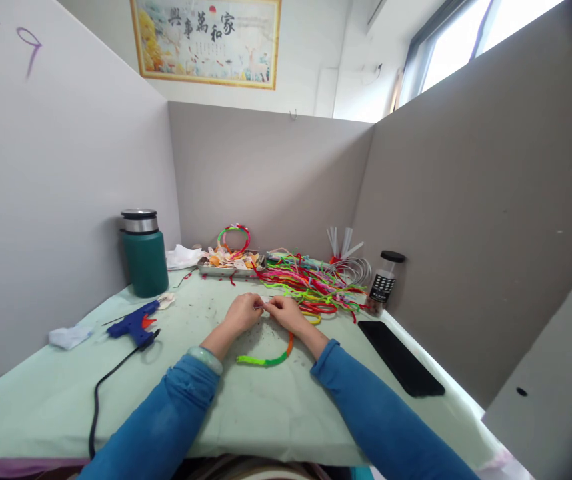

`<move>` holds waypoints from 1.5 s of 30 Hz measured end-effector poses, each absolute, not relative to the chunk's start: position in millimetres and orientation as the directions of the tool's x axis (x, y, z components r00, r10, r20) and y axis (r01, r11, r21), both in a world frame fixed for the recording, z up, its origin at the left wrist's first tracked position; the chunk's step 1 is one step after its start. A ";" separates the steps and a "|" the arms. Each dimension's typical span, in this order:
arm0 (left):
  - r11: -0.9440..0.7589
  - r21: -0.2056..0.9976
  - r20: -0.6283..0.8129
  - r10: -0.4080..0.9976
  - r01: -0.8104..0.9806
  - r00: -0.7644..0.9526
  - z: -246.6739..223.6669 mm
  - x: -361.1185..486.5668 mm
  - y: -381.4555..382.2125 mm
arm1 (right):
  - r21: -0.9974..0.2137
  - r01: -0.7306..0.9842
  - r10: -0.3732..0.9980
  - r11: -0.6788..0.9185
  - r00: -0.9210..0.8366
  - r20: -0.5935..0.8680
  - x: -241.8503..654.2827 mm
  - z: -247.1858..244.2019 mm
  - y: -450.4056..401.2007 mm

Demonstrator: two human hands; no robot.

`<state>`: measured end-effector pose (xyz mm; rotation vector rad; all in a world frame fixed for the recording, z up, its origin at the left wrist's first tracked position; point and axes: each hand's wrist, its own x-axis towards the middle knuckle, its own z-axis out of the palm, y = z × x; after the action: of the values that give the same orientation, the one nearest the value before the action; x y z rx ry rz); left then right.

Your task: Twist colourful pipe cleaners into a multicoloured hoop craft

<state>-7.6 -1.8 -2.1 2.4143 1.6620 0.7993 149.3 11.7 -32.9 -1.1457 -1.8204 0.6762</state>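
Wrinkled blue sleeves [166,417]; smooth pale-green bangle [206,359], left wrist [219,340].

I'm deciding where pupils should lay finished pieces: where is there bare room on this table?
One wide patch: tablecloth between the white wad, the glue gun's cord and the front edge. Another: between the left sleeve and right sleeve, nearer than the green-and-orange chenille strip. Crowded: beyond the hands, with chenille stems from metal tray to black-capped jar.
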 end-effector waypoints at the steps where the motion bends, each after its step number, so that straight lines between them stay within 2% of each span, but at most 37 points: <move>1: -0.402 0.357 0.368 0.890 0.843 0.268 -2.6 -7.7 -1.6 | -0.789 0.436 0.902 0.432 -0.209 0.378 149.2 -32.5 11.2; 5: -0.406 0.388 0.363 0.892 0.827 0.268 -3.1 -8.2 -2.2 | -0.787 0.440 0.901 0.433 -0.213 0.377 148.5 -30.2 9.4; 11: -0.360 0.447 0.271 0.927 0.819 0.260 -1.6 -8.9 -3.2 | -0.776 0.461 0.902 0.430 -0.197 0.383 148.3 -30.2 10.6; 15: -0.365 0.449 0.301 0.921 0.816 0.246 -2.1 -8.3 -2.0 | -0.770 0.463 0.898 0.439 -0.201 0.391 149.3 -31.0 11.8; 22: -0.425 0.528 0.354 0.897 0.735 0.264 -2.5 -9.0 -0.8 | -0.783 0.437 0.896 0.444 -0.214 0.389 149.9 -29.3 9.4; 32: -0.258 0.862 0.197 0.963 0.435 0.181 -6.6 -6.5 4.6 | -0.789 0.411 0.889 0.457 -0.218 0.402 149.1 -28.9 6.6; 39: -0.061 0.891 -0.026 0.983 0.450 0.184 -5.7 -7.5 0.2 | -0.788 0.424 0.895 0.447 -0.216 0.391 149.5 -28.1 5.5; 45: -0.029 0.933 -0.058 0.972 0.359 0.228 -6.9 -7.3 1.3 | -0.786 0.425 0.893 0.449 -0.222 0.391 149.1 -25.2 2.3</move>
<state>-7.3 1.3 -6.9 1.5638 1.2906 0.8211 149.1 2.3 -25.2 -1.1207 -1.8276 0.6748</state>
